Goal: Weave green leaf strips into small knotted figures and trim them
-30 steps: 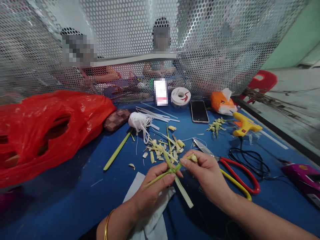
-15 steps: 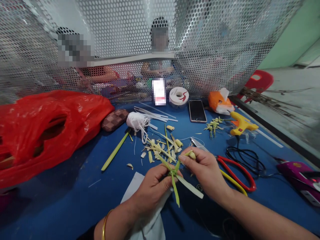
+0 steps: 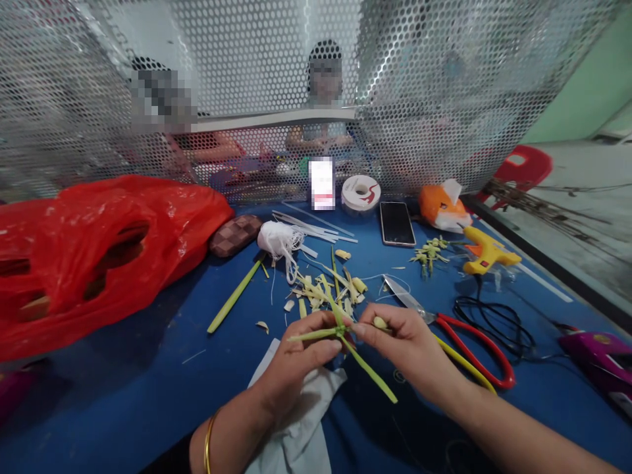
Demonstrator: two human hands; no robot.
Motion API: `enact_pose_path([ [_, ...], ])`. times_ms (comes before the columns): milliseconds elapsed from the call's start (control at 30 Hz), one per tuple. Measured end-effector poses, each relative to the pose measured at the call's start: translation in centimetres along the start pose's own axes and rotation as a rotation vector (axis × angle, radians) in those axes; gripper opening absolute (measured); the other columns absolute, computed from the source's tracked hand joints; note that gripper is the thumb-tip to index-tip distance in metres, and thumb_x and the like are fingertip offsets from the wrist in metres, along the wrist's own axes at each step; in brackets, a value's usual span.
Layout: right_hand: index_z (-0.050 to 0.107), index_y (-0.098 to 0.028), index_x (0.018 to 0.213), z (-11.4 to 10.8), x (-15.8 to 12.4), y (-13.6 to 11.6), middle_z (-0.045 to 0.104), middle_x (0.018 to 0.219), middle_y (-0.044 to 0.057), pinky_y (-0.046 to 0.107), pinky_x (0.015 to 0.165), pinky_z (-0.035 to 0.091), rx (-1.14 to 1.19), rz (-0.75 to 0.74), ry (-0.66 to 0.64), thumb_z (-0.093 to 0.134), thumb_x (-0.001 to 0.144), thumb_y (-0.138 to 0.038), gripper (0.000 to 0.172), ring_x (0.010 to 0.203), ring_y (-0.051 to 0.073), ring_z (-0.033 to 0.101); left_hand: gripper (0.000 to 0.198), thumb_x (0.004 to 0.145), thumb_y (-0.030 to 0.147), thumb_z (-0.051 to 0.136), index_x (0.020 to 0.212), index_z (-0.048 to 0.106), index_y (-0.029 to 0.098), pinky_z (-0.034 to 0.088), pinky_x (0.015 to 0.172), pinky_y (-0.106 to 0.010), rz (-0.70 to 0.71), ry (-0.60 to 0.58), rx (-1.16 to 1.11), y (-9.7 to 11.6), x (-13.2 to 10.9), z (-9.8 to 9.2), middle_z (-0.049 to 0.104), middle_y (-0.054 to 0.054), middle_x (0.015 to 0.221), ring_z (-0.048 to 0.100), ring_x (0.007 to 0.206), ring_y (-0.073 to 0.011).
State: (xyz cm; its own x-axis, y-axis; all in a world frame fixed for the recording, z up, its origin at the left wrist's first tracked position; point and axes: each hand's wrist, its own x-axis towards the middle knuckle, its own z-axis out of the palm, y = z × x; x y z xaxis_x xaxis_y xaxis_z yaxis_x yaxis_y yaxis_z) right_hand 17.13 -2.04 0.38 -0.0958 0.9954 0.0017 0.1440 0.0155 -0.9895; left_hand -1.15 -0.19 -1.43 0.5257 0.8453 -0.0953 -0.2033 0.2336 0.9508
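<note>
Several green leaf strips [image 3: 368, 368] cross at a small woven knot, pinched between the thumb and fingers of my left hand [image 3: 309, 349]. One strip points left over that hand, one points away and a long one slants down to the right. My right hand [image 3: 395, 336] is closed beside the knot, its thumb and forefinger at the knot's right side. A small pale green bud [image 3: 380, 322] shows between the right fingers. Just beyond both hands lie pale leaf scraps [image 3: 316, 289]. A white cloth [image 3: 301, 421] lies under my left wrist.
Scissors [image 3: 474, 345] with red and yellow handles lie right of my right hand. Beyond are a yellow glue gun [image 3: 488, 251], a phone [image 3: 397, 224], a ribbon spool [image 3: 361, 194] and white string [image 3: 279, 240]. A red plastic bag [image 3: 168, 210] fills the left. People sit behind the perforated screen [image 3: 247, 66].
The leaf strips have turned in my left hand, so one now points left and another down-right. My right hand has come closer to the knot. The whole view has shifted slightly.
</note>
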Motion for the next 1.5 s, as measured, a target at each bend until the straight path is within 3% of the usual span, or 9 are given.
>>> enact_pose_path([
  [233, 0.056, -0.019, 0.06, 0.4, -0.3, 0.8, 0.041, 0.055, -0.005, 0.024, 0.051, 0.031, -0.151, -0.074, 0.016, 0.061, 0.084, -0.035, 0.03, 0.053, 0.01, 0.037, 0.025, 0.079, 0.038, 0.066, 0.069, 0.067, 0.016, 0.036, 0.068, -0.03, -0.068, 0.2, 0.192, 0.3, 0.3, 0.8, 0.058, -0.001, 0.066, 0.049, 0.068, -0.0154],
  [400, 0.053, -0.019, 0.057, 0.7, -0.4, 1.1, 0.04, 0.056, -0.005, 0.025, 0.053, 0.031, -0.117, -0.074, 0.018, 0.062, 0.082, -0.035, 0.031, 0.055, 0.011, 0.038, 0.014, 0.075, 0.029, 0.065, 0.073, 0.071, 0.016, 0.037, 0.07, -0.03, -0.124, 0.179, 0.135, 0.5, 0.3, 1.0, 0.06, -0.001, 0.067, 0.049, 0.069, -0.0147],
  [633, 0.057, -0.018, 0.055, 0.7, -0.3, 0.4, 0.038, 0.048, -0.006, 0.025, 0.047, 0.023, 0.139, 0.127, 0.0, 0.067, 0.076, -0.041, 0.032, 0.048, 0.009, 0.027, 0.007, 0.071, 0.022, 0.066, 0.073, 0.071, 0.017, 0.038, 0.071, -0.028, -0.2, 0.124, -0.029, 0.1, 0.2, 1.0, 0.065, -0.001, 0.069, 0.055, 0.07, -0.0145],
  [800, 0.056, -0.018, 0.053, 0.7, -0.2, 0.1, 0.033, 0.046, -0.008, 0.025, 0.044, 0.017, 0.203, 0.211, 0.006, 0.072, 0.071, -0.044, 0.036, 0.045, 0.008, 0.022, 0.008, 0.072, 0.021, 0.065, 0.07, 0.071, 0.016, 0.036, 0.067, -0.026, -0.217, 0.107, -0.051, -0.2, 0.2, 0.8, 0.064, 0.0, 0.066, 0.051, 0.065, -0.0117],
  [933, 0.057, -0.018, 0.055, 0.5, -0.2, 0.2, 0.037, 0.048, -0.007, 0.025, 0.047, 0.022, 0.149, 0.129, 0.017, 0.069, 0.075, -0.041, 0.034, 0.048, 0.009, 0.026, 0.011, 0.071, 0.026, 0.069, 0.069, 0.072, 0.016, 0.036, 0.068, -0.026, -0.192, 0.121, -0.069, -0.2, 0.2, 0.6, 0.064, -0.001, 0.066, 0.05, 0.066, -0.0123],
  [1100, 0.056, -0.018, 0.057, 0.2, -0.1, 0.1, 0.041, 0.052, -0.005, 0.025, 0.049, 0.025, 0.102, 0.019, 0.075, 0.066, 0.08, -0.04, 0.033, 0.051, 0.01, 0.031, 0.028, 0.068, 0.032, 0.08, 0.091, 0.076, 0.017, 0.037, 0.068, -0.025, -0.163, 0.045, -0.11, 0.0, 0.3, 0.5, 0.067, -0.002, 0.079, 0.052, 0.071, -0.0126],
  [1267, 0.059, -0.017, 0.06, -0.6, -0.1, 0.4, 0.04, 0.053, -0.005, 0.025, 0.049, 0.024, 0.1, 0.025, 0.047, 0.067, 0.08, -0.044, 0.034, 0.052, 0.01, 0.031, 0.019, 0.074, 0.03, 0.078, 0.089, 0.077, 0.019, 0.038, 0.075, -0.025, -0.115, 0.084, -0.086, -0.3, 0.4, 0.1, 0.067, -0.002, 0.081, 0.055, 0.077, -0.0128],
  [1400, 0.069, -0.016, 0.073, -0.8, 0.3, 0.7, 0.049, 0.057, -0.004, 0.024, 0.05, 0.026, 0.225, 0.146, 0.111, 0.073, 0.075, -0.045, 0.029, 0.053, 0.009, 0.035, 0.019, 0.071, 0.03, 0.079, 0.085, 0.078, 0.018, 0.037, 0.069, -0.025, -0.182, 0.044, -0.087, 0.0, 0.3, 0.2, 0.066, -0.002, 0.075, 0.053, 0.071, -0.0123],
  [1500, 0.071, -0.016, 0.077, -0.2, 0.4, 0.8, 0.051, 0.054, -0.005, 0.023, 0.051, 0.026, 0.362, 0.294, -0.035, 0.077, 0.071, -0.041, 0.026, 0.051, 0.008, 0.036, 0.019, 0.067, 0.028, 0.077, 0.082, 0.08, 0.018, 0.038, 0.071, -0.026, -0.247, -0.015, -0.102, 0.3, 0.2, 0.6, 0.068, -0.003, 0.076, 0.053, 0.072, -0.014],
])
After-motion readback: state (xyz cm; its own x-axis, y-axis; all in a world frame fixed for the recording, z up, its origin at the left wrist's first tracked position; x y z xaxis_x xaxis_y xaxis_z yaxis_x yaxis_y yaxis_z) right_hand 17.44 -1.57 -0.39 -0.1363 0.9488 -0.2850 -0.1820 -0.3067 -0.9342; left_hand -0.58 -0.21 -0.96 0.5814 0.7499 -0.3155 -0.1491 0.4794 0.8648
